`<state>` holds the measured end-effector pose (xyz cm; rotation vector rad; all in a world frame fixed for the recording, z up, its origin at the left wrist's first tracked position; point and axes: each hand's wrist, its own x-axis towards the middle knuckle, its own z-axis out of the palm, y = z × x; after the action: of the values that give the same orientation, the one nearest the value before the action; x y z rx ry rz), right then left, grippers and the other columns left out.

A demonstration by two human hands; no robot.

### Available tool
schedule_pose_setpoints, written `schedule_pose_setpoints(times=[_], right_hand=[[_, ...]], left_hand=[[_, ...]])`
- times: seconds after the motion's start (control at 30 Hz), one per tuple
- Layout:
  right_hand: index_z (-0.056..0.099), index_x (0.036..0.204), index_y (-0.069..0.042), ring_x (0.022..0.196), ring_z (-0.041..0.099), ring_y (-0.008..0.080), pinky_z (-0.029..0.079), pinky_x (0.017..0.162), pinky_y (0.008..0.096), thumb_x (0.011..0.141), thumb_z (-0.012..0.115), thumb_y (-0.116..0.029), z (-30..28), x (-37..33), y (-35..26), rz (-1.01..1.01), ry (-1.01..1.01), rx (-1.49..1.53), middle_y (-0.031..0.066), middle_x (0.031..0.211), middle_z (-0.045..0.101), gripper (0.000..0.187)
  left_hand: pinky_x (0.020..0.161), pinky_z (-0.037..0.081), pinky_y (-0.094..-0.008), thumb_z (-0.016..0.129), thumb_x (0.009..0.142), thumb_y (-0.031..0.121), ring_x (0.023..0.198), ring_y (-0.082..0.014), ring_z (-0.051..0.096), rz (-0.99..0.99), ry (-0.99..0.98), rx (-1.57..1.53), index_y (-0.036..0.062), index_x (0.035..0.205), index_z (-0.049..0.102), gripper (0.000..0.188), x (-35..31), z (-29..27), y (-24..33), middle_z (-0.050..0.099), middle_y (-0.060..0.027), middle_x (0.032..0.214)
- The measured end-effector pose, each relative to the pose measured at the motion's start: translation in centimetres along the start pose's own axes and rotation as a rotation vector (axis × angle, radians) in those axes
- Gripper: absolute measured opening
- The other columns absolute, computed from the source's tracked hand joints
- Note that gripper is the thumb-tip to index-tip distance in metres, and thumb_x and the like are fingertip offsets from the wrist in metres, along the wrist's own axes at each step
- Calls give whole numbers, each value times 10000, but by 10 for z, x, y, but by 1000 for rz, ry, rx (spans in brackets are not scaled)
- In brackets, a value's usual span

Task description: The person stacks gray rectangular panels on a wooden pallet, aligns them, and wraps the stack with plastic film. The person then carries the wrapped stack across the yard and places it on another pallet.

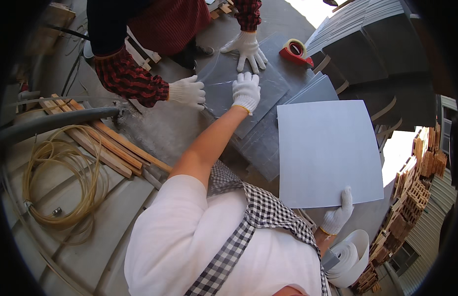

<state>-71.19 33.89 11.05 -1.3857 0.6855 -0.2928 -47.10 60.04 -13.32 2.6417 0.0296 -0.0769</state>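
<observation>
My left hand (246, 91), in a white knit glove, lies with its fingers on a dark grey sheet (221, 81) covered with clear plastic film. Off to the right, a large pale grey panel (327, 153) is held at its lower edge by my gloved right hand (340, 214), the thumb on top and the other fingers hidden beneath. Across from me, a co-worker's gloved hand (246, 52) spreads over the far part of the film-covered sheet. The co-worker's other hand (188, 92) touches its left edge.
A red tape dispenser (295, 52) rests near the sheets' far right corner. Stacked grey panels (382, 59) stand at the right, above a white roll (349, 259). Wooden strips (100, 140) and a coiled yellowish hose (63, 182) lie at the left. Wooden pallets (416, 197) are piled farther right.
</observation>
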Motion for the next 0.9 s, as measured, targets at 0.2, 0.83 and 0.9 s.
schedule_pose_setpoints(times=[0.2,0.83,0.9], right_hand=[[585,1217,36,1057,619,193,513,935,344,942,638,-112,18,16,13,75,43,145,97,1155,627,317],[575,1237,1,1021,658,225,554,889,408,896,661,-40,154,86,129,509,-491,247,100,1122,658,353],[599,1194,-5,1003,656,197,547,891,382,903,672,-47,167,90,131,524,-525,246,81,1102,661,303]], left_hand=[[1103,239,-687,682,860,456,1450,-478,215,-50,-237,274,224,1515,390,754,-97,23,-30,279,-199,1586],[1059,322,-590,581,931,434,1327,-392,384,25,-345,-269,88,1390,513,579,-169,57,-42,483,-180,1410],[1050,343,-566,585,930,428,1301,-385,417,6,-341,-322,79,1374,525,568,-172,59,-43,507,-182,1380]])
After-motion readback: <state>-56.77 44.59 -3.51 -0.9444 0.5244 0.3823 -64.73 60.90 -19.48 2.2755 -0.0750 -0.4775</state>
